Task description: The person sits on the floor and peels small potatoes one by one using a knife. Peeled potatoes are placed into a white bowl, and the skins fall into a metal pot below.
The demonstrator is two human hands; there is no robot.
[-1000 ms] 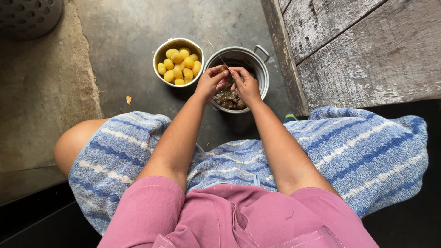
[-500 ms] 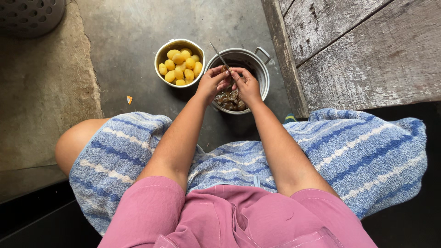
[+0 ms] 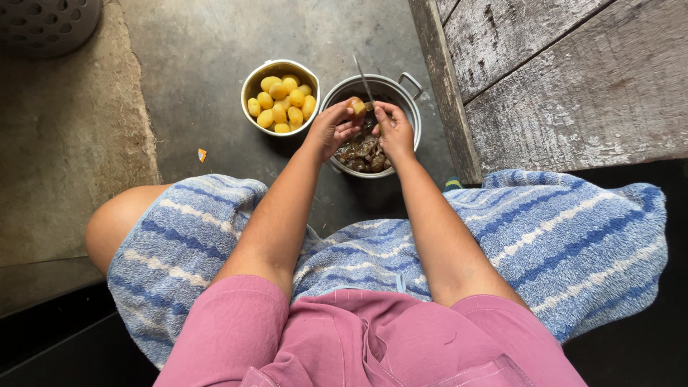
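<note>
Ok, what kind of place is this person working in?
Probably a home's outdoor or semi-outdoor work area, not a kitchen counter: the metal bowl and pot sit directly on a bare concrete floor, beside a weathered wooden platform.

One head-worn view looks steeply down, close over the lap, toward the concrete floor [image 3: 215, 72].

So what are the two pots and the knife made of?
Both look like metal. The pot of brown peels is shiny silver-grey, likely aluminium or steel, with a wire handle. The bowl of yellow peeled pieces has a pale glossy rim, maybe enamelled or steel. The knife blade is thin, grey metal.
</note>
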